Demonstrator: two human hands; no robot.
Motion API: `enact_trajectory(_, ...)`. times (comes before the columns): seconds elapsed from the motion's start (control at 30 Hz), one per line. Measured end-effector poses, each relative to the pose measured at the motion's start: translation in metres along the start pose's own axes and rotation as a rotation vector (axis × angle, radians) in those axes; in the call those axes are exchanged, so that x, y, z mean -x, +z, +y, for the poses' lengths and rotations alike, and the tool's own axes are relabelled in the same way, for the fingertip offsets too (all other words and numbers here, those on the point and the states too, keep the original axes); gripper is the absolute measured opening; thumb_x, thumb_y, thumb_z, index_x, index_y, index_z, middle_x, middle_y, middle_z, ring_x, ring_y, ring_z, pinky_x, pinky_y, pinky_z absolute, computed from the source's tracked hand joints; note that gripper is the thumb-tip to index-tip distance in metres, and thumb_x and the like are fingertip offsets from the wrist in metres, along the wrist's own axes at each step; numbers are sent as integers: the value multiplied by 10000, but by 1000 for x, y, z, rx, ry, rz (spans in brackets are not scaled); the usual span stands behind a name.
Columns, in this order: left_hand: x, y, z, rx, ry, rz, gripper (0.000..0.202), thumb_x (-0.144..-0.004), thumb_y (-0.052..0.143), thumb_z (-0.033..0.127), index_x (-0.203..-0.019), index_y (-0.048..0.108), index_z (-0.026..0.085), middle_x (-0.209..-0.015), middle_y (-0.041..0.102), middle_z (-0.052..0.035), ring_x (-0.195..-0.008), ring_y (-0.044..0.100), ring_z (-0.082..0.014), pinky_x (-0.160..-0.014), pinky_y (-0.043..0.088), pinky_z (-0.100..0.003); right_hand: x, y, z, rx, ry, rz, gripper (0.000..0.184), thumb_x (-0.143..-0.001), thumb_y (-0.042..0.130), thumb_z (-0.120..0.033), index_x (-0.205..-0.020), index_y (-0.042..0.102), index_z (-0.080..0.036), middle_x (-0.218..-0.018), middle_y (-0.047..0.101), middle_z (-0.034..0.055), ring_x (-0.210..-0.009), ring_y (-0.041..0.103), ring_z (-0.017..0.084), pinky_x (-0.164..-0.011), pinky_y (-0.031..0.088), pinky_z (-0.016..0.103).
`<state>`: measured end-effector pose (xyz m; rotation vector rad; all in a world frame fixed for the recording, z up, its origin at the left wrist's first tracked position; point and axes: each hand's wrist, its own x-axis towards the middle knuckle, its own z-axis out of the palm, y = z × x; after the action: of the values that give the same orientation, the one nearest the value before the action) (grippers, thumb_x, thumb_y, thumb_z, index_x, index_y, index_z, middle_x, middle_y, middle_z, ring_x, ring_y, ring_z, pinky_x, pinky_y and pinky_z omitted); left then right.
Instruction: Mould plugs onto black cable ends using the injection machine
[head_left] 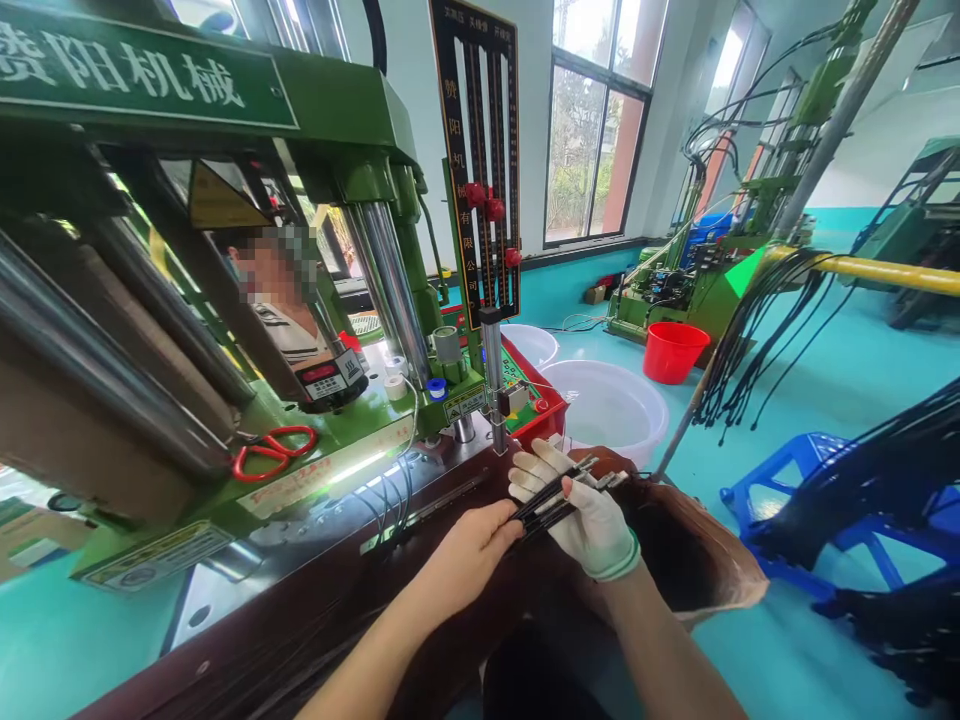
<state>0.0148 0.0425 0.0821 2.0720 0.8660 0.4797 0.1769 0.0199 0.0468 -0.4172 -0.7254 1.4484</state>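
Note:
My right hand, in a white glove, is closed round a small bundle of black cables with metal connector ends pointing up to the right. My bare left hand pinches the lower end of the same bundle. Both hands are at the right end of the dark red machine table edge, just above an open brown bag. More black cables run across the machine bed to my left.
A green moulding press with steel columns fills the left; red scissors lie on it. Another person sits behind it. White basins, a red bucket, a blue stool heaped with cables and hanging cables stand at right.

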Motion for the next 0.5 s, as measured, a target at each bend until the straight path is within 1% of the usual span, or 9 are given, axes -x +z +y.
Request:
enact_trajectory(0.1,-4,0,7,-7,-7,102,252,-849,347,310,-667,460,177,-643,474,17,-613,412,-118,-591,335,-230,4,-9,3,65,22,-21,455,-734,575,-390,-1161,538,-235,-1178,567,93,-1158,456,248,-975,327,478)
enact_trajectory(0.23,-10,10,12,-38,5,120,248,-846,341,312,-649,428,189,-645,468,9,-612,415,-127,-592,337,-242,5,-20,10,146,62,-77,442,-765,535,-461,-1144,562,-234,-1162,580,90,-1141,472,211,-992,326,411)
enact_trajectory(0.3,-11,16,10,-30,32,127,231,-832,365,302,-652,452,186,-719,519,-19,-691,462,-148,-654,366,-261,3,-21,9,181,66,-79,440,-780,504,-488,-1123,587,-225,-1134,599,87,-1128,484,202,-993,331,384)
enact_trajectory(0.33,-11,18,8,8,36,103,228,-825,378,307,-661,476,182,-771,545,-36,-737,484,-158,-681,380,-271,3,-21,7,204,61,-81,437,-789,485,-493,-1112,600,-221,-1129,603,86,-1122,490,203,-993,334,378)
enact_trajectory(0.37,-10,19,6,81,21,45,233,-821,388,324,-681,503,176,-809,564,-51,-757,505,-164,-687,395,-277,3,-20,2,233,63,-96,431,-800,468,-492,-1099,613,-219,-1132,602,86,-1115,497,209,-992,335,378)
enact_trajectory(0.4,-8,20,3,185,-21,-51,245,-818,395,350,-717,526,169,-816,581,-62,-737,526,-164,-662,412,-279,4,-18,-3,266,69,-128,419,-807,459,-483,-1084,627,-217,-1138,600,86,-1107,504,218,-992,334,384)
enact_trajectory(0.5,0,21,-1,560,-225,-430,315,-804,418,429,-853,541,144,-725,613,-62,-542,548,-134,-516,418,-256,12,-8,-19,362,63,-290,364,-808,477,-447,-996,679,-209,-1094,625,87,-1094,514,253,-1000,309,432)
